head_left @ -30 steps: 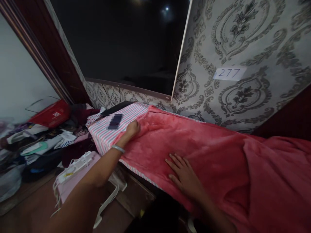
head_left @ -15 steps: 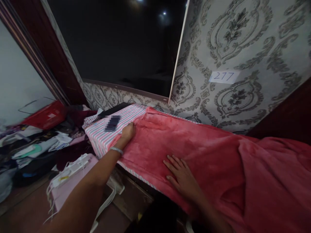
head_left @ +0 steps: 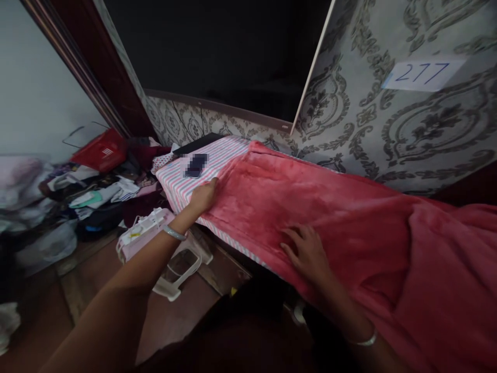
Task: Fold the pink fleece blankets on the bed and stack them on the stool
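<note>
A red plush blanket (head_left: 272,191) lies spread over a long surface covered by a striped cloth (head_left: 174,178). My left hand (head_left: 204,198) is at the blanket's left edge, its fingers closed on the fabric and partly hidden. Farther right, my right hand (head_left: 310,254) rests on the blanket with its fingers apart and slightly bent. Just beyond my left hand, a dark phone-like object (head_left: 196,165), partly blurred, lies on the striped cloth. Thick folds of the blanket gather at the right.
A large dark TV screen (head_left: 225,52) hangs on the patterned wall above. Heaped clothes (head_left: 104,191) and a red basket (head_left: 101,150) are at the left. Below my left forearm are a power strip (head_left: 149,220) and a white plastic frame-like piece (head_left: 186,269).
The view has shifted, moving the scene. My left hand has slid a little along the blanket's edge toward me. My right hand's fingers have bent from lying flat.
</note>
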`<state>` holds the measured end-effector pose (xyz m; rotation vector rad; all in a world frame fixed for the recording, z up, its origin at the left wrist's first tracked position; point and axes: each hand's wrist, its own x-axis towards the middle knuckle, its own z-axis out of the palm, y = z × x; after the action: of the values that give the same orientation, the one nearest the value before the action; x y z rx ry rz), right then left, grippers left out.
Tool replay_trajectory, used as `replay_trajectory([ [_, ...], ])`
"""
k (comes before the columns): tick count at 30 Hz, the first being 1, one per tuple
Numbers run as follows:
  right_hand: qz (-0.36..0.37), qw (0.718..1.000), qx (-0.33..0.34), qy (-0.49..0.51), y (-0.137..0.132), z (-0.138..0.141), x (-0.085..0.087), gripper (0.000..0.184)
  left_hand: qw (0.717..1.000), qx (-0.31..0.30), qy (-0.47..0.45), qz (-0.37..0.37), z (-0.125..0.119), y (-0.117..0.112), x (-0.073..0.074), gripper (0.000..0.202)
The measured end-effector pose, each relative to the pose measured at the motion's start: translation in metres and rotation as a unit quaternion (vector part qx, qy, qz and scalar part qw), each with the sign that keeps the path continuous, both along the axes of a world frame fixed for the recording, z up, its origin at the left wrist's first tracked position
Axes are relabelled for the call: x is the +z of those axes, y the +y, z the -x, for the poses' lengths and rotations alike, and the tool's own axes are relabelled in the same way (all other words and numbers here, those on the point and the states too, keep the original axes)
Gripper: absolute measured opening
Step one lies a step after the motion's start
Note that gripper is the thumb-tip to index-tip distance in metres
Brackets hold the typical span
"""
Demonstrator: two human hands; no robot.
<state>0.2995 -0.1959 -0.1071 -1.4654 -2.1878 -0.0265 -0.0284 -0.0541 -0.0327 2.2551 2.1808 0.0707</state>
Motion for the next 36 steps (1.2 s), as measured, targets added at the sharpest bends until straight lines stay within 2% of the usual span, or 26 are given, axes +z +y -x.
replay_trajectory([
  [4, 0.056, 0.998, 0.010, -0.019, -0.009, 0.005, 0.008, 0.031, 1.000, 0.002, 0.019, -0.018, 0.003, -0.008, -0.008, 0.049],
  [8, 0.086, 0.996, -0.005, -0.021, -0.006, 0.005, 0.006, 0.036, 1.000, -0.015, 0.016, -0.011, 0.011, -0.008, -0.013, 0.046],
  [13, 0.096, 0.995, -0.004, 0.028, -0.003, 0.001, 0.006, 0.035, 0.999, -0.003, 0.025, -0.030, 0.020, -0.005, -0.010, 0.050],
  [18, 0.093, 0.995, 0.020, 0.005, -0.012, 0.007, 0.010, 0.030, 0.999, -0.008, 0.033, -0.002, 0.023, -0.008, -0.014, 0.049],
  [21, 0.103, 0.995, 0.008, 0.006, -0.014, 0.009, 0.011, 0.033, 0.999, -0.008, 0.024, -0.028, 0.025, -0.011, -0.017, 0.051],
  [23, 0.108, 0.994, 0.008, 0.010, -0.010, 0.009, 0.015, 0.034, 0.999, -0.001, 0.019, -0.041, 0.026, -0.013, -0.018, 0.053],
  [28, 0.098, 0.994, 0.048, -0.008, 0.013, 0.017, 0.042, 0.032, 1.000, 0.008, 0.024, 0.009, 0.029, -0.018, -0.013, 0.052],
  [30, 0.093, 0.993, 0.074, -0.021, 0.027, 0.026, 0.052, 0.035, 0.999, 0.012, 0.030, -0.012, 0.027, -0.017, -0.005, 0.055],
  [33, 0.095, 0.988, 0.107, -0.050, 0.043, 0.043, 0.056, 0.046, 0.994, -0.003, 0.043, -0.100, 0.014, -0.014, 0.008, 0.061],
  [36, 0.136, 0.977, 0.142, -0.085, 0.050, 0.058, 0.044, 0.056, 0.983, -0.100, 0.015, -0.150, -0.011, -0.010, 0.006, 0.060],
])
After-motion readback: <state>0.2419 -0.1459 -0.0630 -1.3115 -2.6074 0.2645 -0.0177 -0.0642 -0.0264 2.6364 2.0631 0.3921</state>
